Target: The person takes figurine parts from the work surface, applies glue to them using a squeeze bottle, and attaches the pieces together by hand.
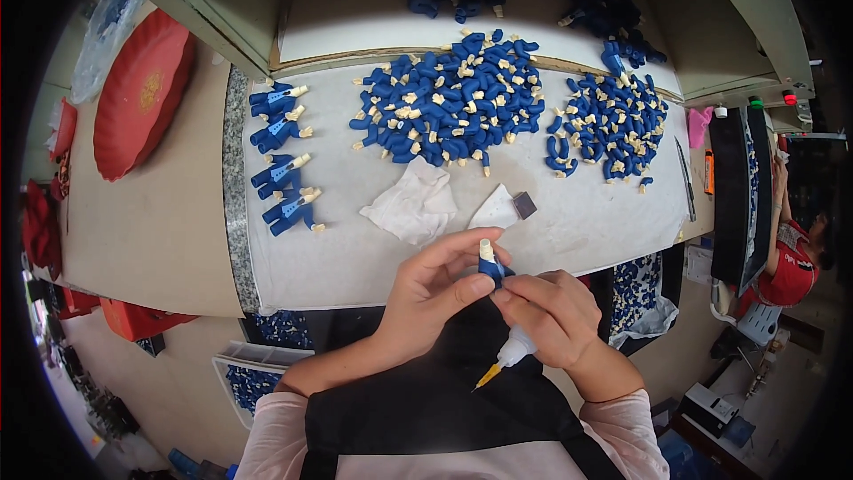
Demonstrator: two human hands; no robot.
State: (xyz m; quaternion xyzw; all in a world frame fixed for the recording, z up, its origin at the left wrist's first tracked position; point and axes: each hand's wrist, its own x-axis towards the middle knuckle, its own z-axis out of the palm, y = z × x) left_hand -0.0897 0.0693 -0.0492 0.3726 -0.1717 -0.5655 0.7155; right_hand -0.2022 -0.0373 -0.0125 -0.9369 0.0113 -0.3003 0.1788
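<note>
Over the near edge of the table, my left hand [431, 283] holds a small blue figurine part [489, 272] upright, its cream-coloured end pointing up. My right hand [558, 318] is closed around a small white glue bottle [516, 346] with a yellow needle tip, which points down and to the left. The right thumb and fingertips meet the blue part beside the left thumb. Whether they pinch another small piece there is hidden. A crumpled white cloth [412, 202] and a dark square block [525, 205] on a white scrap lie just beyond my hands.
A big heap of blue-and-cream arm pieces [449, 102] lies at the far middle, with a smaller heap [613, 129] to its right. Several blue figurine bodies [289, 180] line the left. A shelf [355, 52] rises behind; a red tray [142, 93] lies far left. A co-worker [786, 258] sits right.
</note>
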